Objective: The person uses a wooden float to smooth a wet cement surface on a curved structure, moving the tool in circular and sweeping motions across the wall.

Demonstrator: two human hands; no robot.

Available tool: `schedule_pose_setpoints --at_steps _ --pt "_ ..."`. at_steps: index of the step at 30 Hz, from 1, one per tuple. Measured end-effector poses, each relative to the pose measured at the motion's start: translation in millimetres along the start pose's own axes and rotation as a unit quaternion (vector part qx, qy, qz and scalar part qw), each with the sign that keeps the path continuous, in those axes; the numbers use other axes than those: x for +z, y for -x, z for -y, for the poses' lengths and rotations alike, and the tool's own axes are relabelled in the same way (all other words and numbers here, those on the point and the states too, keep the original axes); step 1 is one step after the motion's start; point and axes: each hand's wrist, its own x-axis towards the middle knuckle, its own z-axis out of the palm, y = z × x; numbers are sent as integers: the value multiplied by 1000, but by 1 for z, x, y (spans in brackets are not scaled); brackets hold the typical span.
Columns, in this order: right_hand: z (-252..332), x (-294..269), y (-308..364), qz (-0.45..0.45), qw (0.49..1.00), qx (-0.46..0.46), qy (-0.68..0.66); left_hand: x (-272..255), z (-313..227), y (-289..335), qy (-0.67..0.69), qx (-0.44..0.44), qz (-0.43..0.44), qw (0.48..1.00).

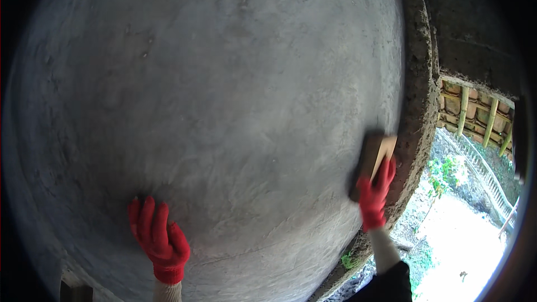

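Note:
A broad grey plastered wall (235, 89) fills most of the head view, smooth with faint streaks and darker patches. Near its right edge my right hand (376, 190), in a red glove, is closed round a plastering float (384, 149) with a pale wooden grip and a dark flat face. The float's face lies against the wall, or very close to it, and looks slightly blurred. At the lower left my left hand (159, 239), also red-gloved, is held up with fingers apart and slightly bent. It holds nothing; whether its fingertips touch the wall I cannot tell.
A rough earthen edge (420, 106) bounds the wall on the right. Beyond it are a tiled roof underside with bamboo poles (464, 112), a green plant (444, 173), a pale railing (486, 168) and bright ground. A dark opening (75, 291) shows at the bottom left.

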Motion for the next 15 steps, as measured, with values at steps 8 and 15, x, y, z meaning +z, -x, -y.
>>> schedule_pose_setpoints --at_steps 8,15 --pt "13 -17 -27 11 989 -138 46 6 -4 -4 9 0 -5 1000" --pt "32 -2 -106 -20 989 88 -120 0 1 1 5 3 2 1000"
